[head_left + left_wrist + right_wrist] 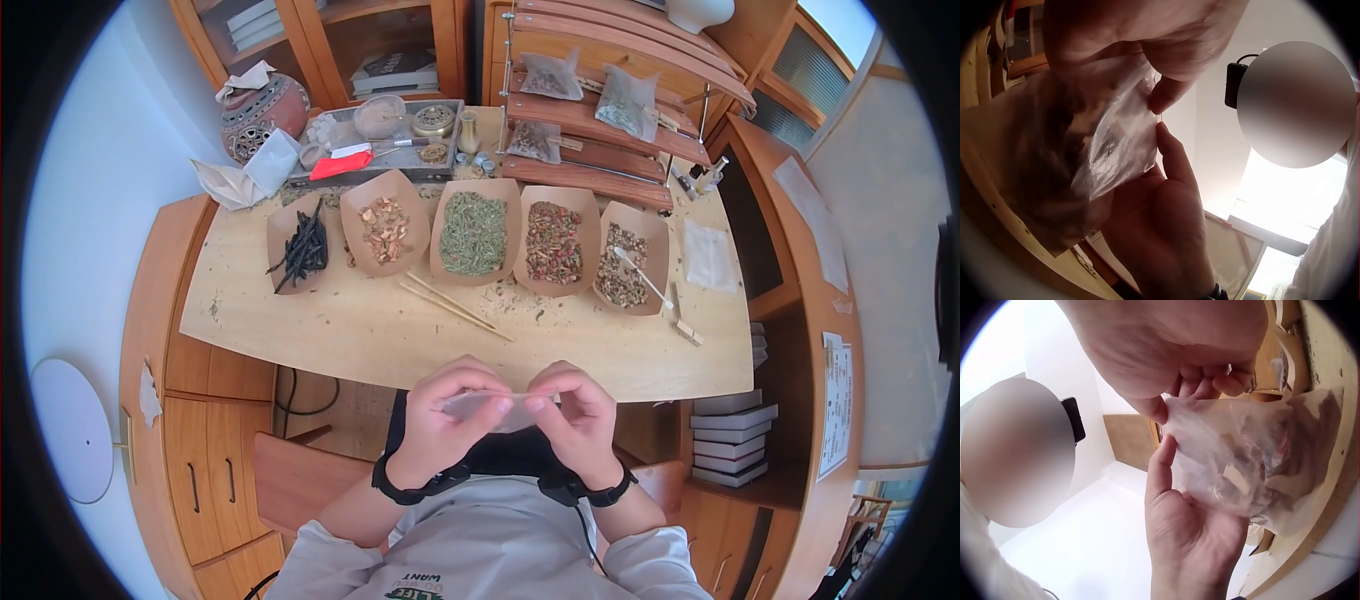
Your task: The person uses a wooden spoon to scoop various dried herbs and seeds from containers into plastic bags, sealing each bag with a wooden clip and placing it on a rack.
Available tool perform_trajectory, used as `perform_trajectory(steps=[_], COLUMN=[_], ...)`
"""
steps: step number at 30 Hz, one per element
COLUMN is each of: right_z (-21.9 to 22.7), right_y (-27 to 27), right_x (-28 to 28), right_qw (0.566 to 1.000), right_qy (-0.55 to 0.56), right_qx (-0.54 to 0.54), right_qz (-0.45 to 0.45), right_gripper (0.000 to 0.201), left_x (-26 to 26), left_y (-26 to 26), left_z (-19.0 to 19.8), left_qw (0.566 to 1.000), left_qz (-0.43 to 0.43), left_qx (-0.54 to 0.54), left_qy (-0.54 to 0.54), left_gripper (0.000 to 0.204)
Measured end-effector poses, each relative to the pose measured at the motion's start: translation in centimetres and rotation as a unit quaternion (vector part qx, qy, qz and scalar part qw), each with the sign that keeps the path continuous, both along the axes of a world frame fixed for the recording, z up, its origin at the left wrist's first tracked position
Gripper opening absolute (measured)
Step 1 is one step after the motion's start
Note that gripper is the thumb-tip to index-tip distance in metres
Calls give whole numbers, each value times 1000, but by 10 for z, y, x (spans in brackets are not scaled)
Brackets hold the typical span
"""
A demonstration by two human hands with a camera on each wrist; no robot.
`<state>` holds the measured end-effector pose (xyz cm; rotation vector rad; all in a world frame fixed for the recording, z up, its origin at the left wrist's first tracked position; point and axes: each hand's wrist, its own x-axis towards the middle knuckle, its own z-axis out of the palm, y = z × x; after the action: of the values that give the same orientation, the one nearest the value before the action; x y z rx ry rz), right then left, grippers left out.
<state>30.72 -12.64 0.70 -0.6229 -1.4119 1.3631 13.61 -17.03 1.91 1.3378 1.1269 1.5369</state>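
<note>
My left hand (447,425) and right hand (580,418) meet in front of my chest, over the desk's near edge. Between them is a translucent plastic bag (1260,456), its upper edge pinched at two neighbouring spots by thumbs and fingers. Brownish dried pieces show dimly through the film in the right wrist view. From the head view only a narrow strip of the bag appears, the rest hidden below the hands. The thumb tips lie close together along the edge in both wrist views.
Paper trays of dried herbs line the desk (350,340): dark strips (305,245), pale chips (385,228), green leaves (473,235), a reddish mix (555,240) and brown bits with a white spoon (645,280). Wooden chopsticks (455,308) lie ahead. A tiered rack (590,160) holds filled bags.
</note>
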Motion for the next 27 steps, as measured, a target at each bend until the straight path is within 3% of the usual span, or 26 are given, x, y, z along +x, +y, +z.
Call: perform_trajectory(steps=[27], right_z=[-7], right_y=[0], right_x=[3], right_qw=[999], right_qy=[-40], right_qx=[26], right_qz=[-7], right_gripper=[11], left_x=[-1], left_y=[2], left_z=[3], left_qw=[999], left_qz=[-26], left_qx=[1], left_qy=[23], left_gripper=[6])
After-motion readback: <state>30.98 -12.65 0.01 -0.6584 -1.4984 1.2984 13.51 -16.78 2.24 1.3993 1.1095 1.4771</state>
